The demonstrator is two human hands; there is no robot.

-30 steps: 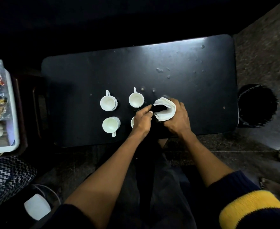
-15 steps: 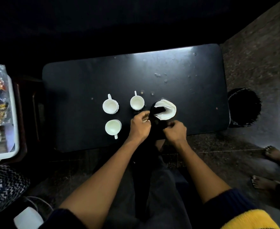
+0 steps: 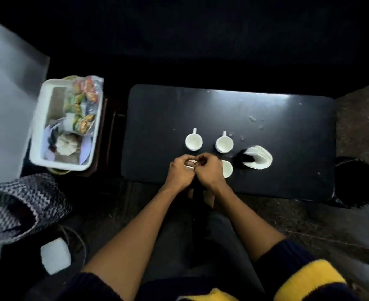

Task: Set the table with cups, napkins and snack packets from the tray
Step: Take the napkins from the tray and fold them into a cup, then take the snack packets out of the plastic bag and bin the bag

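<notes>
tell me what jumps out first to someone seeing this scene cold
The white ceramic cups stand out against the glossy black rectangular table, grouped near its front edge, with the left hand and right hand meeting over the front-left one. Right of the cups, a fanned stack of white paper napkins sits in a dark holder. Off the table's left end, a white plastic tray holds colourful snack packets.
</notes>
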